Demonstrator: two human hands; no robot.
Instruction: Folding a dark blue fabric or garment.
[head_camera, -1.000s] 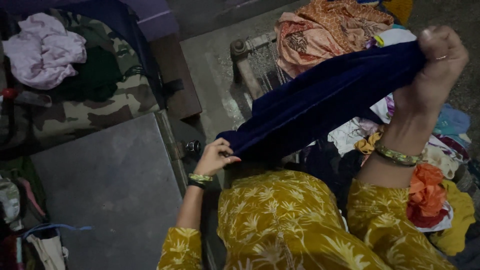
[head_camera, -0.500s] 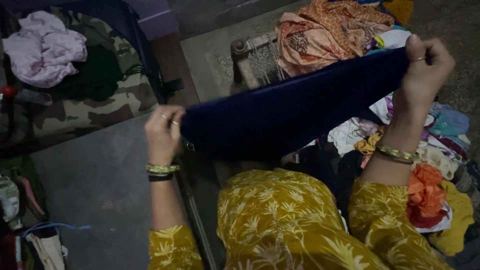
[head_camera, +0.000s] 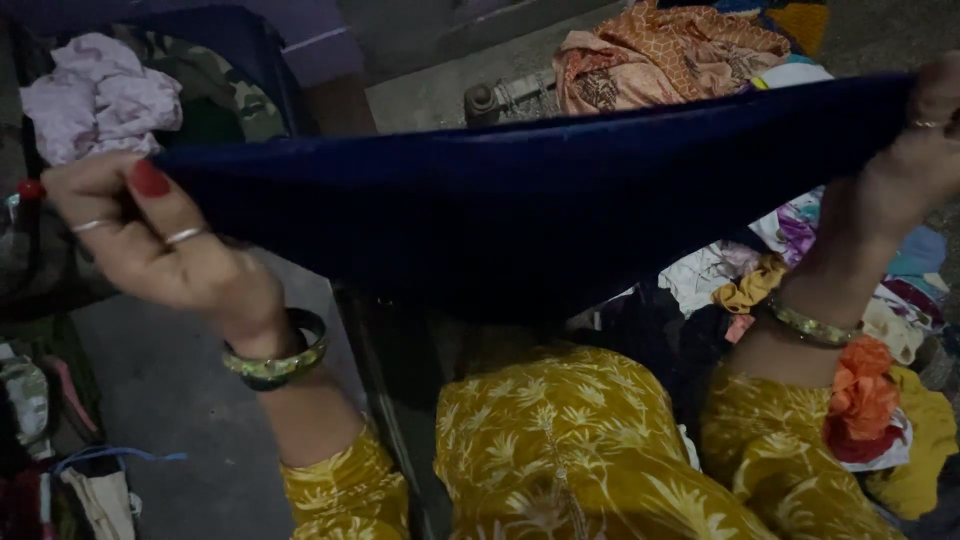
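Note:
A dark blue velvet-like cloth (head_camera: 540, 200) is stretched wide across the view between my two hands. My left hand (head_camera: 150, 240), with rings, red nails and a green bangle, pinches its left end. At the far right my right hand (head_camera: 915, 150), also ringed and bangled, grips the other end slightly higher. The cloth sags in the middle above my lap, which is covered by a yellow leaf-print garment (head_camera: 560, 450).
A pile of mixed clothes (head_camera: 880, 400) lies at the right, with an orange patterned fabric (head_camera: 660, 55) behind the cloth. A pink garment (head_camera: 100, 95) rests on camouflage fabric (head_camera: 235, 95) at the upper left. Bags and cords (head_camera: 60, 470) sit at the lower left.
My left hand has pulled its end of the blue cloth up and far out to the left, spreading it wide. My right hand has stayed raised at the right.

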